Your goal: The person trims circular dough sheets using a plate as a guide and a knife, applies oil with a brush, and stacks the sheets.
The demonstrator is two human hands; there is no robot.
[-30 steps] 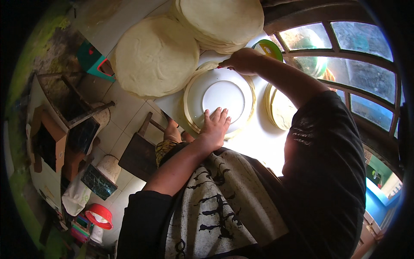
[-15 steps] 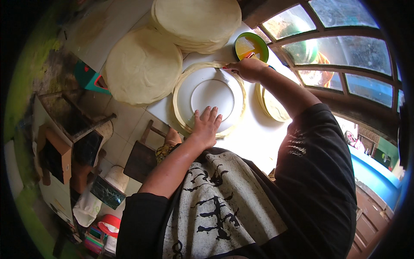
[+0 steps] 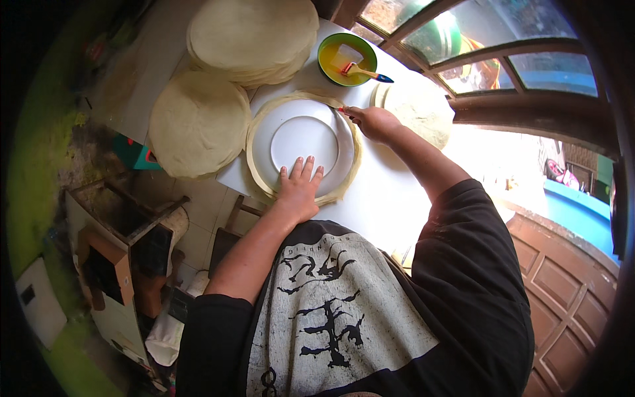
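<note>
White table (image 3: pixel 390 198) | left hand (image 3: pixel 299 192) flat, released, on plate (image 3: pixel 304 142) | right hand (image 3: pixel 374 122) grip clenched on small tool (image 3: pixel 343 110)

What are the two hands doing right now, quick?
Left hand: open, flat on the white plate.
Right hand: closed on a small tool at the dough rim.

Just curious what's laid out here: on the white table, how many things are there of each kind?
Piles of round flat dough sheets: 3
White plate upside down on a dough sheet, under the left hand: 1
Green bowl of yellow liquid: 1
Brush resting in the bowl: 1
Small red-handled tool in the right hand: 1
Total: 7
</note>
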